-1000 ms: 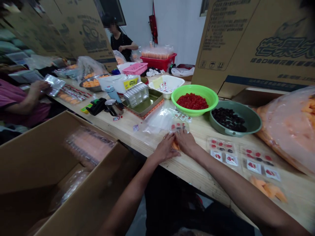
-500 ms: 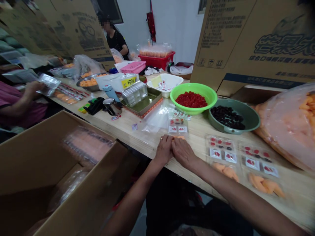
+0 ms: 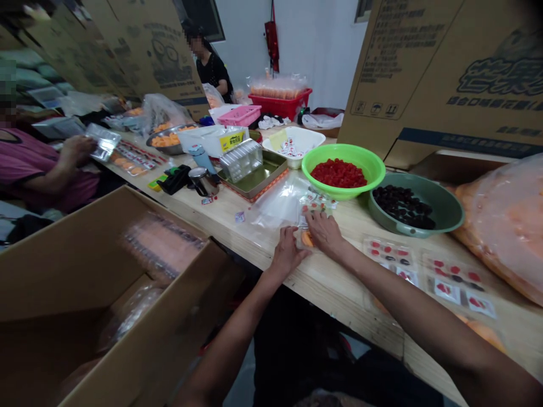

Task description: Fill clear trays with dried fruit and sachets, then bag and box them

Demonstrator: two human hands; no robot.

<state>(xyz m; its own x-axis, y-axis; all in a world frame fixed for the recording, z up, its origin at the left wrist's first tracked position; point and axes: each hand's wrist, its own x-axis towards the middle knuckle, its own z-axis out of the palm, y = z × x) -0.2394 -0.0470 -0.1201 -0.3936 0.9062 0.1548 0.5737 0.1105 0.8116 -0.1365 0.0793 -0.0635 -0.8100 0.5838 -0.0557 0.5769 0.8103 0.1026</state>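
My left hand [image 3: 287, 252] and my right hand [image 3: 324, 233] lie close together on a clear plastic pack [image 3: 308, 226] on the wooden table [image 3: 339, 282]. The pack holds orange pieces near my fingers, with red bits and small sachets at its far end. Both hands press on it with bent fingers. Two more filled packs [image 3: 390, 257] [image 3: 456, 282] lie to the right under my right forearm. A green bowl of red pieces [image 3: 343, 169] and a grey-green bowl of dark pieces [image 3: 413, 209] stand just beyond.
An open cardboard box [image 3: 106, 294] with stacked packs sits at lower left. A metal tray with clear lids [image 3: 250, 172], a white bowl of sachets [image 3: 292, 147] and a bag of orange pieces [image 3: 509, 226] crowd the table. A person in purple [image 3: 46, 164] works at the left; another stands far back.
My hands have moved a little away from me along the pack, and my right hand now lies farther up it. The person at the left keeps handling a clear tray.
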